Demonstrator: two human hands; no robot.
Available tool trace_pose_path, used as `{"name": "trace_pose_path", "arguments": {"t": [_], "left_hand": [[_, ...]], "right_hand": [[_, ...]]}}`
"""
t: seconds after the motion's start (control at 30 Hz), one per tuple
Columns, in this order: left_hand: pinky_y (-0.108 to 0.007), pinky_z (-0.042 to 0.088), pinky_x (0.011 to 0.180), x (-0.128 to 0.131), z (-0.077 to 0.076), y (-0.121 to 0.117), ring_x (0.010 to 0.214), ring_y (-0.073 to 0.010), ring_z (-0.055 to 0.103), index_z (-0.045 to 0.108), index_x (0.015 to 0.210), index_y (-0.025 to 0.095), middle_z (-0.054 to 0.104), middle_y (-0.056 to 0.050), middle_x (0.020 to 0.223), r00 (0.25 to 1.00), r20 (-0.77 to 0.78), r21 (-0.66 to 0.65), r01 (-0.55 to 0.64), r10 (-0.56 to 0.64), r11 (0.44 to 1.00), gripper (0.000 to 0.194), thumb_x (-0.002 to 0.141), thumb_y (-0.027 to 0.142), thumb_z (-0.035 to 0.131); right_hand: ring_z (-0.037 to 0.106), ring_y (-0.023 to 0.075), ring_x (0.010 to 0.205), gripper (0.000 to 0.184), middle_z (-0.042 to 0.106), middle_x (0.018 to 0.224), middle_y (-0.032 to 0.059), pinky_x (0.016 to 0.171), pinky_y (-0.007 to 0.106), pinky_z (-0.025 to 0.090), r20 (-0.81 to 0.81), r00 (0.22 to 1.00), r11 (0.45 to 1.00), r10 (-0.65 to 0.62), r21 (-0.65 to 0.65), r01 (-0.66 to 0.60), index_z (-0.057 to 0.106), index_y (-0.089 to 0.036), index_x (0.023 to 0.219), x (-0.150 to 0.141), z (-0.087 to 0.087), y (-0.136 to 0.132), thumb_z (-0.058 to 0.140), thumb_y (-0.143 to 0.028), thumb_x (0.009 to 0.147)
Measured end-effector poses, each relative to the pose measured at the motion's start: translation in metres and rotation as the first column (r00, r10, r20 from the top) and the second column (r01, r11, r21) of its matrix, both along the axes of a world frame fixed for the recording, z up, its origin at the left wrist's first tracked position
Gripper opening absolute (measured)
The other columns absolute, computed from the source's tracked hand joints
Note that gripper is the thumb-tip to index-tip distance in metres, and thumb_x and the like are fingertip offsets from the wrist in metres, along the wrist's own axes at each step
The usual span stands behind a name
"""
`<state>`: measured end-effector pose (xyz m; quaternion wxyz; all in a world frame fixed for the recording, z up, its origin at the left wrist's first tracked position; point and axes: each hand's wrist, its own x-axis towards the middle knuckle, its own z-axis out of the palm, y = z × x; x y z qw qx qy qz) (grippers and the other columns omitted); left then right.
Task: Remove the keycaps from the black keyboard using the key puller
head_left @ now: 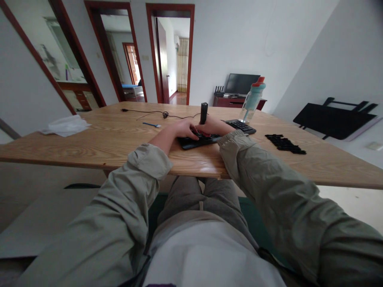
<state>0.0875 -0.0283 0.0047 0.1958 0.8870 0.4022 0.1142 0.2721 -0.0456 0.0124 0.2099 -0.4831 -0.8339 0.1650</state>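
Observation:
A black keyboard [191, 144] lies near the table's front edge, partly covered by both hands. My left hand [184, 128] is bent over its left half, fingers curled down and pressed on it. In my right hand [212, 125] is a black cylindrical tool handle [204, 111], held upright; its lower end is hidden by the fingers. The two hands nearly touch at the fingertips. On the right end of the keyboard, the key block [241, 126] shows past my right wrist.
Small black pieces, perhaps keycaps, form a cluster [285, 144] at right. A water bottle [252, 99] stands behind the keyboard. Beyond my left hand lie a small blue-handled brush [151, 124] and a black cable [146, 112]. Crumpled white tissue [67, 124] is on the left of the table [119, 139].

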Motion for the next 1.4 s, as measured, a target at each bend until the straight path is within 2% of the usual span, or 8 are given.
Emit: {"name": "trace_pose_path", "arguments": {"t": [0.13,0.3,0.47,0.6,0.83,1.17,1.3,1.4], "left_hand": [[-0.025,0.044,0.065,-0.001,-0.002,-0.002,0.071,-0.0152,0.063,0.079,0.104,0.021,0.077,-0.001,0.089,1.000,0.013,0.010,-0.001,0.001,1.000,0.046,0.066,0.046,0.079],[-0.023,0.044,0.064,-0.001,-0.001,-0.005,0.070,-0.0147,0.064,0.080,0.104,0.023,0.078,-0.002,0.090,1.000,0.012,0.046,-0.005,0.004,0.999,0.045,0.066,0.047,0.078],[-0.024,0.047,0.070,-0.003,-0.003,-0.002,0.081,-0.0169,0.067,0.076,0.112,0.020,0.078,-0.004,0.099,0.997,0.079,0.022,-0.013,0.012,1.000,0.053,0.065,0.045,0.081],[-0.026,0.049,0.074,-0.002,-0.001,-0.005,0.085,-0.0186,0.068,0.075,0.110,0.016,0.077,-0.008,0.099,0.983,0.182,0.004,-0.032,0.031,0.999,0.051,0.068,0.043,0.081],[-0.025,0.051,0.075,0.012,0.007,-0.026,0.081,-0.0153,0.067,0.070,0.122,0.015,0.076,-0.006,0.098,0.966,0.248,0.066,0.064,-0.078,0.996,0.057,0.072,0.042,0.078],[-0.025,0.047,0.070,0.014,0.004,-0.028,0.073,-0.0139,0.063,0.076,0.108,0.016,0.075,-0.004,0.086,0.956,0.267,0.354,0.022,-0.123,0.935,0.034,0.079,0.030,0.064],[-0.025,0.047,0.068,0.013,0.004,-0.027,0.072,-0.0141,0.063,0.077,0.102,0.015,0.076,-0.005,0.086,0.948,0.292,0.353,0.018,-0.129,0.935,0.032,0.080,0.031,0.061],[-0.026,0.047,0.068,0.013,0.003,-0.027,0.074,-0.0152,0.064,0.077,0.099,0.013,0.076,-0.006,0.088,0.939,0.322,0.310,0.014,-0.119,0.951,0.032,0.081,0.033,0.060]], "right_hand": [[0.051,0.0123,0.046,0.015,0.058,0.053,0.0019,0.043,0.024,0.039,-0.092,0.995,0.998,-0.029,0.056,0.034,0.059,-0.018,0.066,0.003,-0.002,-0.014,0.061,-0.026,0.079],[0.044,0.0113,0.047,0.028,0.050,0.048,0.0013,0.045,0.026,0.033,-0.228,0.971,0.981,-0.075,0.159,0.113,0.046,-0.020,0.053,0.008,0.008,-0.022,0.055,-0.019,0.079],[0.041,0.0114,0.044,0.026,0.046,0.047,-0.0007,0.044,0.027,0.031,-0.344,0.920,0.980,-0.188,-0.004,0.198,0.054,-0.019,0.059,0.030,0.005,-0.023,0.056,-0.027,0.083],[0.039,0.0101,0.042,0.032,0.048,0.048,-0.0018,0.042,0.025,0.031,-0.449,0.880,0.988,-0.155,-0.063,0.142,0.062,-0.016,0.070,0.040,-0.003,-0.025,0.052,-0.039,0.089],[0.039,0.0095,0.040,0.040,0.053,0.051,-0.0027,0.040,0.022,0.025,-0.605,0.787,0.982,-0.125,-0.188,0.011,0.061,-0.017,0.092,0.036,-0.012,-0.030,0.040,-0.051,0.097],[0.041,0.0085,0.042,0.058,0.052,0.055,-0.0011,0.041,0.022,0.028,-0.678,0.725,0.970,-0.120,-0.234,-0.059,0.060,-0.018,0.078,0.034,-0.016,-0.031,0.042,-0.072,0.088],[0.041,0.0088,0.044,0.052,0.052,0.055,-0.0022,0.040,0.022,0.027,-0.702,0.696,0.963,-0.150,-0.263,-0.057,0.062,-0.018,0.082,0.036,-0.017,-0.028,0.053,-0.069,0.083],[0.042,0.0092,0.045,0.042,0.052,0.056,-0.0035,0.040,0.022,0.027,-0.761,0.626,0.956,-0.169,-0.281,-0.083,0.061,-0.019,0.087,0.037,-0.017,-0.027,0.059,-0.061,0.080]]}}
